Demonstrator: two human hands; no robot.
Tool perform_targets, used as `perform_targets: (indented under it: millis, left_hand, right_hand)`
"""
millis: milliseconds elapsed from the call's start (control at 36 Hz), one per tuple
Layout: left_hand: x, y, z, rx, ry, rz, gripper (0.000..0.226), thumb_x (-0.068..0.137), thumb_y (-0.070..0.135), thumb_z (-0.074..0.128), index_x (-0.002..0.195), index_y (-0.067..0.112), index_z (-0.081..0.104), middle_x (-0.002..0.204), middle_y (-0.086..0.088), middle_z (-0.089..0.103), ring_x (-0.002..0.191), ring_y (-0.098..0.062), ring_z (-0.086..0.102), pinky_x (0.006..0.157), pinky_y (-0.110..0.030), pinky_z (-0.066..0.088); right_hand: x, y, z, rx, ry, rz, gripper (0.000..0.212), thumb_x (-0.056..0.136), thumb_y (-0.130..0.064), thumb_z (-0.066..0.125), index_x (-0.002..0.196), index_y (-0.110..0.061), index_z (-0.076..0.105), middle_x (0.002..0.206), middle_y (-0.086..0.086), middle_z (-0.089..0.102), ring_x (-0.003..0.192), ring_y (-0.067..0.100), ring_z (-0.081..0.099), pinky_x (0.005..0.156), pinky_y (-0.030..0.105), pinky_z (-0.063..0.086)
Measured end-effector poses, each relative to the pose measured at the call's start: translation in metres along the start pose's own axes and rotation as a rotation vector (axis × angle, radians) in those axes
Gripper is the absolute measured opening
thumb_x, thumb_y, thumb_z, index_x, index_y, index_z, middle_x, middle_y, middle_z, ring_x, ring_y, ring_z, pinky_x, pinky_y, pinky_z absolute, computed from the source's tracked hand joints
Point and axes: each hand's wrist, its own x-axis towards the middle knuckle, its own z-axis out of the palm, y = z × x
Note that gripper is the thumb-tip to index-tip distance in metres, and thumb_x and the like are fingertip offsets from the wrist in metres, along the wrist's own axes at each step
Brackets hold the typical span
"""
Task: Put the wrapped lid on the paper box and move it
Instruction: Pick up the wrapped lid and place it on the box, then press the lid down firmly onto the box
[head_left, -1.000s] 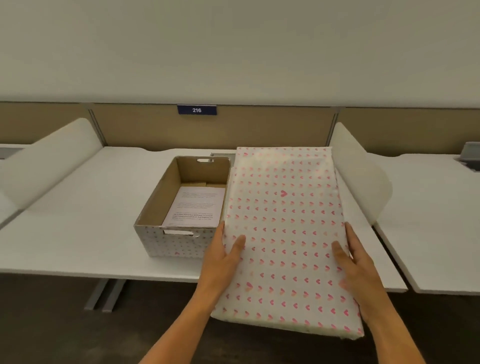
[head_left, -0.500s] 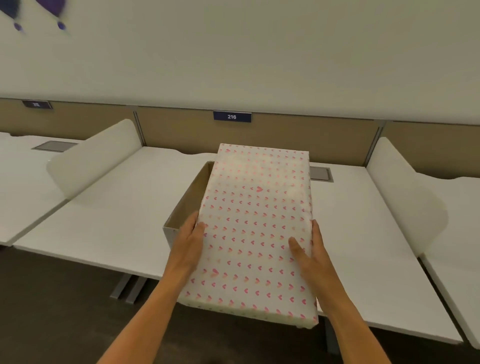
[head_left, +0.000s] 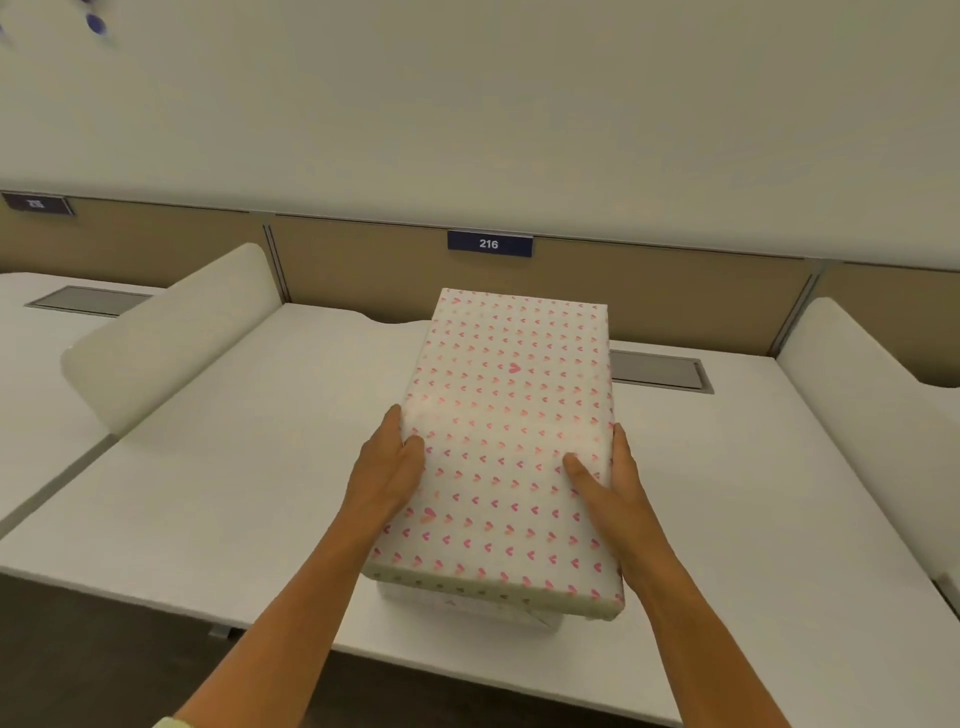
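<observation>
Head view shows the flat rectangular lid wrapped in white paper printed with pink hearts (head_left: 506, 447) lying over the paper box (head_left: 467, 605), which it hides almost wholly; only a pale strip of the box's near wall shows beneath the lid's near edge. The lid's long axis runs straight away from the person, from close to the near edge of the white desk (head_left: 234, 467) toward the tan back partition with the blue "216" plate (head_left: 489, 243). The left hand (head_left: 387, 475) clasps the lid's left long edge and the right hand (head_left: 605, 486) its right long edge, both around the near half, thumbs laid on top and fingers curled down the sides out of sight. The two hands are about equally near, one on each side. The near right corner looks to ride a little high and overhang the box, so the lid is probably not fully seated; whether its far end is down cannot be told. The coming move likely turns on pressing it down squarely along that axis, then moving box and lid together.
</observation>
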Motion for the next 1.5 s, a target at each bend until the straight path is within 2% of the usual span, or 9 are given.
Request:
perform_targets:
  millis: [278, 556, 694, 917, 1083, 1222, 1333, 1389, 1500]
  left_hand:
    - [0.056, -0.02, 0.005, 0.115, -0.138, -0.047, 0.057, 0.103, 0.029, 0.036, 0.154, 0.016, 0.018, 0.161, -0.005, 0.029, 0.142, -0.03, 0.038, 0.11, -0.046, 0.037]
    - [0.073, -0.04, 0.017, 0.163, -0.194, -0.083, 0.058, 0.102, 0.031, 0.038, 0.154, 0.015, 0.019, 0.161, -0.005, 0.03, 0.141, -0.03, 0.04, 0.108, -0.044, 0.04]
    - [0.075, -0.042, 0.021, 0.136, -0.202, -0.064, 0.054, 0.101, 0.03, 0.041, 0.15, 0.015, 0.024, 0.157, -0.005, 0.035, 0.137, -0.03, 0.045, 0.104, -0.044, 0.044]
    - [0.083, -0.045, 0.022, 0.155, -0.194, -0.057, 0.053, 0.1, 0.031, 0.043, 0.147, 0.015, 0.027, 0.154, -0.005, 0.039, 0.131, -0.029, 0.05, 0.099, -0.043, 0.047]
    - [0.089, -0.051, 0.02, 0.221, -0.206, -0.043, 0.054, 0.1, 0.036, 0.042, 0.147, 0.016, 0.028, 0.152, -0.004, 0.042, 0.128, -0.028, 0.052, 0.097, -0.042, 0.048]
    - [0.092, -0.053, 0.021, 0.244, -0.205, -0.038, 0.054, 0.099, 0.041, 0.044, 0.146, 0.018, 0.03, 0.15, -0.003, 0.045, 0.126, -0.027, 0.055, 0.097, -0.043, 0.049]
    - [0.094, -0.058, 0.023, 0.254, -0.208, -0.032, 0.056, 0.098, 0.041, 0.044, 0.147, 0.018, 0.029, 0.152, -0.003, 0.042, 0.128, -0.028, 0.053, 0.098, -0.043, 0.048]
    - [0.095, -0.06, 0.025, 0.266, -0.205, -0.029, 0.065, 0.098, 0.046, 0.044, 0.151, 0.017, 0.023, 0.159, -0.005, 0.031, 0.137, -0.029, 0.045, 0.104, -0.045, 0.044]
    - [0.105, -0.058, 0.028, 0.354, -0.171, 0.057, 0.088, 0.09, 0.066, 0.039, 0.157, 0.021, 0.004, 0.167, 0.0, -0.002, 0.152, -0.027, 0.015, 0.115, -0.052, 0.028]
  right_hand:
    - [0.039, 0.006, 0.029, -0.005, -0.011, 0.134, 0.068, 0.089, -0.049, 0.065, 0.143, -0.04, 0.025, 0.145, -0.004, 0.046, 0.123, 0.024, 0.055, 0.099, 0.055, 0.051]
    - [0.052, 0.018, 0.039, -0.056, -0.001, 0.225, 0.058, 0.091, -0.047, 0.064, 0.136, -0.042, 0.028, 0.142, -0.004, 0.048, 0.12, 0.024, 0.057, 0.096, 0.05, 0.052]
    - [0.057, 0.021, 0.04, -0.116, 0.034, 0.231, 0.052, 0.092, -0.047, 0.062, 0.134, -0.042, 0.031, 0.141, -0.004, 0.05, 0.113, 0.02, 0.059, 0.082, 0.037, 0.054]
    - [0.068, 0.021, 0.044, -0.203, 0.062, 0.242, 0.054, 0.092, -0.049, 0.059, 0.138, -0.038, 0.033, 0.139, -0.006, 0.052, 0.116, 0.021, 0.059, 0.092, 0.045, 0.055]
    - [0.073, 0.02, 0.047, -0.292, 0.09, 0.218, 0.054, 0.093, -0.048, 0.058, 0.139, -0.034, 0.032, 0.14, -0.005, 0.05, 0.106, 0.015, 0.055, 0.077, 0.03, 0.049]
    - [0.075, 0.02, 0.048, -0.335, 0.09, 0.259, 0.061, 0.092, -0.05, 0.058, 0.142, -0.032, 0.03, 0.143, -0.002, 0.049, 0.118, 0.024, 0.057, 0.094, 0.046, 0.053]
    - [0.075, 0.02, 0.049, -0.355, 0.082, 0.287, 0.064, 0.091, -0.051, 0.058, 0.144, -0.03, 0.029, 0.146, -0.001, 0.047, 0.123, 0.027, 0.056, 0.098, 0.051, 0.051]
    - [0.077, 0.022, 0.049, -0.415, 0.081, 0.28, 0.073, 0.091, -0.053, 0.058, 0.149, -0.028, 0.023, 0.154, 0.002, 0.039, 0.132, 0.03, 0.049, 0.104, 0.054, 0.046]
    - [0.082, 0.018, 0.056, -0.737, 0.164, 0.132, 0.091, 0.09, -0.06, 0.053, 0.157, -0.025, 0.002, 0.168, 0.002, 0.006, 0.151, 0.032, 0.016, 0.117, 0.054, 0.024]
